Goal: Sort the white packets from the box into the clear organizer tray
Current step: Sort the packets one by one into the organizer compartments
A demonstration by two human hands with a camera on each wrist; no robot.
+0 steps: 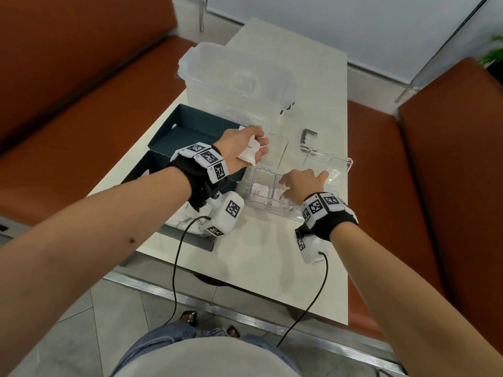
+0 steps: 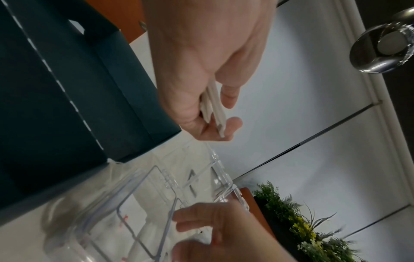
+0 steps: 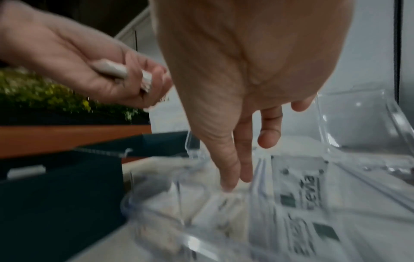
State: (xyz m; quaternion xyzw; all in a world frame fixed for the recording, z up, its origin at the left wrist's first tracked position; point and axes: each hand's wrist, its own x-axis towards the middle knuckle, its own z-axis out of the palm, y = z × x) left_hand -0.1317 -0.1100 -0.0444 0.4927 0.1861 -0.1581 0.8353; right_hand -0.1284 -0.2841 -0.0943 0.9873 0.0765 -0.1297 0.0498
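A large translucent storage tub (image 1: 234, 77) stands at the far end of the pale worktop (image 1: 261, 248), behind the dark teal box (image 1: 187, 126) and its second open half. Orange bench seats (image 1: 81, 77) flank the worktop on both sides, and a small dark bracket (image 1: 307, 136) lies just beyond the clear organizer tray (image 1: 340, 164). A green plant (image 2: 298, 221) shows in the left wrist view, past the tray's far edge. Black cables hang from both wrist cameras toward the person's waist.

The left hand (image 1: 239, 148) hovers above the gap between the box and the tray, palm turned inward, its fingers (image 2: 230, 124) and thumb curled round a small bundle of white packets (image 1: 250, 152); the left wrist view shows the packets edge-on, pinched together. The right hand (image 1: 302, 183) reaches down into the tray's near compartments, fingers (image 3: 230, 170) straight and relaxed, pointing downward, the longest tips at or just above a packet lying inside; blur hides whether they touch it. It grips nothing.

More white packets lie flat in the tray's near left compartments (image 1: 260, 193), printed sides up, while further packets remain in the near half of the box (image 1: 190, 221), partly hidden behind the left wrist camera.
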